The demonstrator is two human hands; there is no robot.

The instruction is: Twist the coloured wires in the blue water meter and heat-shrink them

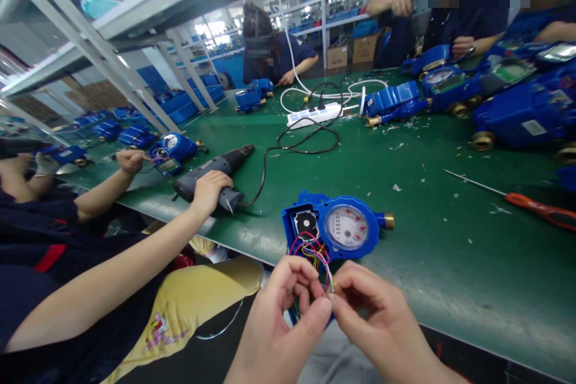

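A blue water meter [371,241] with a round clear dial lies near the table's front edge, its side box open and a brass fitting pointing right. Thin coloured wires [315,247] run out of that box toward me. My left hand [292,312] pinches some of these wires between thumb and fingers. Close against it, my right hand [375,318] also pinches wire ends, fingertips nearly touching the left ones. The exact spot between the fingertips is hidden. Beneath my hands, part of another blue piece shows at the edge.
A co-worker's hand [211,192] rests on a grey heat gun [216,171] at left. Its black cord leads to a white power strip [315,115]. An orange-handled screwdriver [535,204] lies at right. More blue meters [526,108] crowd the back right; other people sit around the green table [427,270].
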